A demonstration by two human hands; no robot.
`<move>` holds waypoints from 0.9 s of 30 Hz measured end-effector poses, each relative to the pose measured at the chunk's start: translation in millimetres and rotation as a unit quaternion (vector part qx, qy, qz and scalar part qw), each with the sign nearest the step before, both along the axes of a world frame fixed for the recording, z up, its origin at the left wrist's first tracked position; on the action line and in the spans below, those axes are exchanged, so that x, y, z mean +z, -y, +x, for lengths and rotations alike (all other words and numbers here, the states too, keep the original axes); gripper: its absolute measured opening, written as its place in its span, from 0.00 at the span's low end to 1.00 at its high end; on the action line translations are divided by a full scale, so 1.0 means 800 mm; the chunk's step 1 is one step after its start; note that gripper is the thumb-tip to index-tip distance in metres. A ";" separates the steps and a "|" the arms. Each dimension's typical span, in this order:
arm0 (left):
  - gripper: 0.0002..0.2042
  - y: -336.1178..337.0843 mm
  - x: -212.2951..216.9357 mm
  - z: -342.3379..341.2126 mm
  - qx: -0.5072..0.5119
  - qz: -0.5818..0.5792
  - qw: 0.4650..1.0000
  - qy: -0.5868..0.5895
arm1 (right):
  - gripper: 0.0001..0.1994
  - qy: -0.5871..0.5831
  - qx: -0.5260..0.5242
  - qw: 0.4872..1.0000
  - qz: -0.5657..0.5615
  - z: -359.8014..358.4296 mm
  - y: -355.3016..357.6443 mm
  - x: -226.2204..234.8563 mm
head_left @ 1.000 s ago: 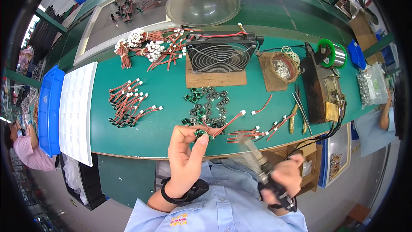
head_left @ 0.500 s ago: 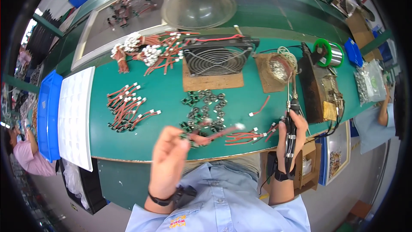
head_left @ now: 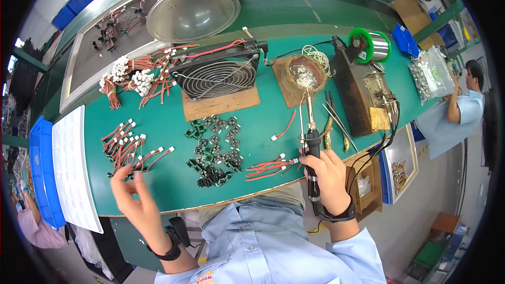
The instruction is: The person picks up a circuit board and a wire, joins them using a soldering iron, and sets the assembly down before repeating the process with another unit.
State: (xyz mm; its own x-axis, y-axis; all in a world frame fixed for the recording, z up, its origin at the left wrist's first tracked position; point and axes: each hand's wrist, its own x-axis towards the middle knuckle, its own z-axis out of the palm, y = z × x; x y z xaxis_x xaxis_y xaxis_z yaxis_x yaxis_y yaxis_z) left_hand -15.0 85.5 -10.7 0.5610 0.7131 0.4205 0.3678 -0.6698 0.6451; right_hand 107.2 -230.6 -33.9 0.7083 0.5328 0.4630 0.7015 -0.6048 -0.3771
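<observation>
Right hand (head_left: pixel 330 178) grips a soldering iron (head_left: pixel 310 142); left hand (head_left: pixel 131 193), fingers spread and holding nothing, reaches for red wire leads (head_left: pixel 129 147) near the worktop's (head_left: pixel 158 126) front edge, probably to pick one.

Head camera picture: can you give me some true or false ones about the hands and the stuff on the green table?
1. The right hand holds a soldering iron. True.
2. The left hand rests on the square fan. False: it reaches over the red wire leads with white plugs at the table's near left edge.
3. The small dark parts lie between the two hands. True.
4. The green solder spool sits beside the left hand. False: it stands far off, on the right.
</observation>
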 end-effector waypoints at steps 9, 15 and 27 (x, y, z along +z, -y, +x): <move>0.07 0.073 0.009 0.013 -0.269 -0.084 0.959 -0.019 | 0.15 -0.007 -0.071 0.987 0.144 0.008 -0.011 -0.007; 0.09 0.120 0.028 0.024 -0.394 -0.239 0.887 -0.033 | 0.18 -0.159 0.087 0.923 0.341 -0.040 -0.036 0.013; 0.16 0.137 0.007 0.040 -0.486 -0.139 0.863 0.026 | 0.23 -0.365 0.166 0.823 0.402 -0.076 -0.044 0.037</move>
